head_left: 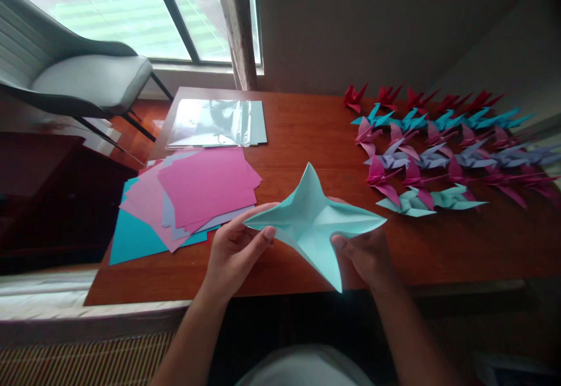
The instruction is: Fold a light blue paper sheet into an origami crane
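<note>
Overexposed daylight pours through the large glass window [131, 12] at upper left, glaring off the clear plastic sleeve [210, 122]. The pale teal folded paper [311, 222] looks sharp; right corners are dim, edges bowed.

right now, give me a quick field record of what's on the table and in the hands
left hand: pinching the left point of the mint paper
right hand: gripping the mint paper's lower right side
mint paper: creased into a four-pointed star, held above the table edge
loose sheets: pink and blue pile, left
plastic sleeve: behind the pile
paper cranes: rows at right, red, teal, pink, lilac, mint
</note>
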Available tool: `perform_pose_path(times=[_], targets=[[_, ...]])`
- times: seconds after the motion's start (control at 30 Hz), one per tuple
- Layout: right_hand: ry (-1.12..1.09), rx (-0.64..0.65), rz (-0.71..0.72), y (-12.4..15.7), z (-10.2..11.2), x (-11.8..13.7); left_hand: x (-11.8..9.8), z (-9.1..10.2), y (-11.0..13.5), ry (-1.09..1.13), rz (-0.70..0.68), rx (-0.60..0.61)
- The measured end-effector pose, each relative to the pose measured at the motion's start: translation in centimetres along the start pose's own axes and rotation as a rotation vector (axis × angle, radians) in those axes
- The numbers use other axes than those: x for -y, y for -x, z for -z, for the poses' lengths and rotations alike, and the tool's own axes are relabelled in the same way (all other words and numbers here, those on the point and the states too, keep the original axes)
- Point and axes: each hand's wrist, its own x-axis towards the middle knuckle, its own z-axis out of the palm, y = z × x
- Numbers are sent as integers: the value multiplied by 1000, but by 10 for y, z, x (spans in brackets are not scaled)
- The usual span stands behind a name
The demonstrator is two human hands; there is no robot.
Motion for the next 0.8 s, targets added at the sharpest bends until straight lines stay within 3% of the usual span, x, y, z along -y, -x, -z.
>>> perform_pose_path(times=[0.2,0.47,0.57,0.67,0.8], targets=[[6,12,-11,-1,-3,15,-2,-2,1,-62,-60,-90],[-8,9,-10,0,-6,16,-6,-2,0,-94,-55,-106],[-29,-3,0,1,-7,15,-6,-4,-1,-10,-37,-32],[9,-8,31,1,-7,15,-4,-6,-1,70,-21,118],[118,-24,125,-1,-8,13,2,-7,0,17,-3,231]])
